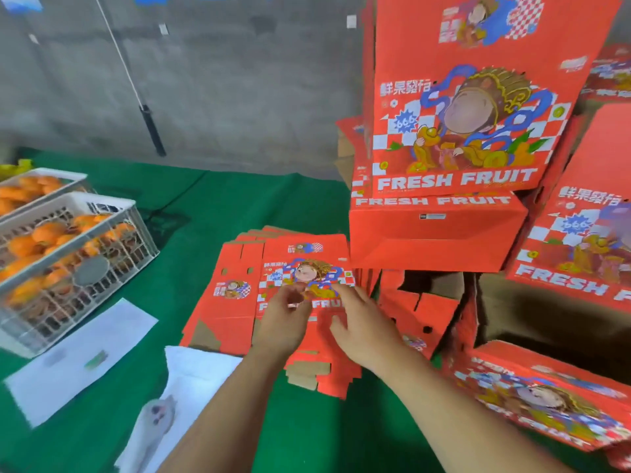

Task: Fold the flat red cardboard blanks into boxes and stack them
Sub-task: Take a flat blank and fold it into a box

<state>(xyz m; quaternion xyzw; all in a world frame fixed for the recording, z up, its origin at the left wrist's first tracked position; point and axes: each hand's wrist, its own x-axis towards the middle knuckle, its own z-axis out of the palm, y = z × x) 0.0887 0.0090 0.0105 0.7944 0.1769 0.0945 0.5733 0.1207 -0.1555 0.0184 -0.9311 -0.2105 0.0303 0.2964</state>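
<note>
Reaching over the pile of flat blanks [273,288], your left hand [283,319] and right hand [362,322] hover with fingers loosely spread, holding nothing, ready to lift the top one.

Fruit packing spot, warehouse-type: bare concrete wall [211,80], green cloth-covered table [211,206], plastic crates of oranges [68,254], stacks of folded red "FRESH FRUIT" boxes [457,131], pile of flat blanks [273,288]

My hands [283,319] blur over the blank pile [239,302], hiding its print. The stacked boxes [461,131] run off the top edge (right-hand ones too); crate [68,268] cut off left.
</note>
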